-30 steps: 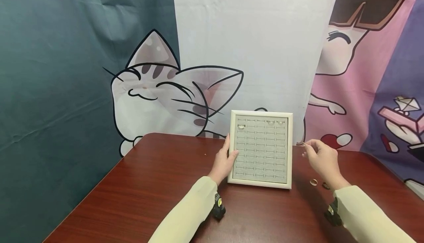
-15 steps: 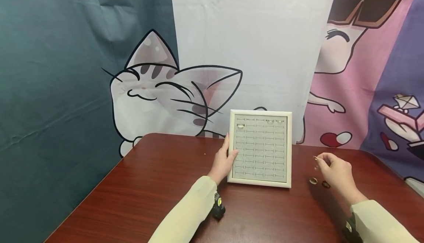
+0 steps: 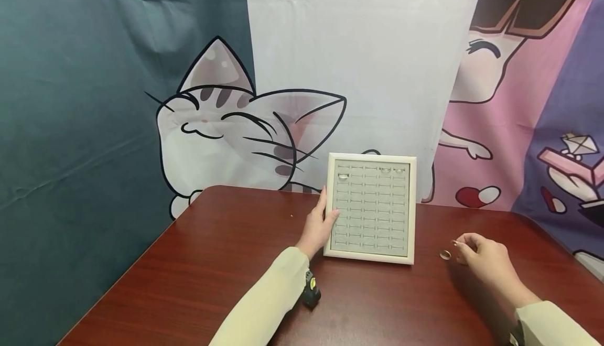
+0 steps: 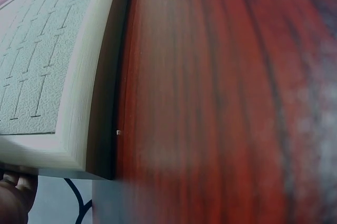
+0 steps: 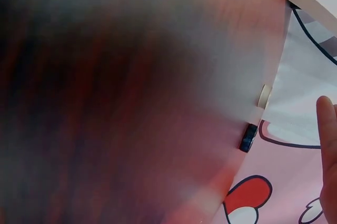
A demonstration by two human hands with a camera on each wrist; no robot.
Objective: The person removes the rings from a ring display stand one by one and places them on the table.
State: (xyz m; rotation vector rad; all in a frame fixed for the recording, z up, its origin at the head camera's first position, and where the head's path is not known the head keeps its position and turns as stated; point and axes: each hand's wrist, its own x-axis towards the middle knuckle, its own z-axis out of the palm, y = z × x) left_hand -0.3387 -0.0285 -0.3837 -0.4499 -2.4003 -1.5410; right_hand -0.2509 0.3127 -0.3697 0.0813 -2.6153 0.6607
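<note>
My left hand [image 3: 317,230] grips the left side of a cream-framed ring display board [image 3: 370,209], which stands tilted on the table. Its grey padded face carries rows of slots, with a few rings [image 3: 343,176] set near the top. To the right of the board, my right hand [image 3: 491,265] pinches what looks like a small ring [image 3: 455,242] between thumb and index finger. A gold-toned ring [image 3: 445,255] lies on the table just left of that hand. In the right wrist view a dark ring [image 5: 248,138] lies beside the lighter one; the hand hides it from the head camera.
The reddish-brown wooden table [image 3: 226,272] extends on both sides of the board. Behind it hangs a cloth backdrop [image 3: 368,63] with a cartoon cat and a cartoon figure. A tiny pale speck [image 4: 118,133] lies on the table left of the board.
My right hand has moved right and lower, away from the board's edge, bringing its small ring near the loose ones. The dark ring is now covered. My left hand keeps its grip.
</note>
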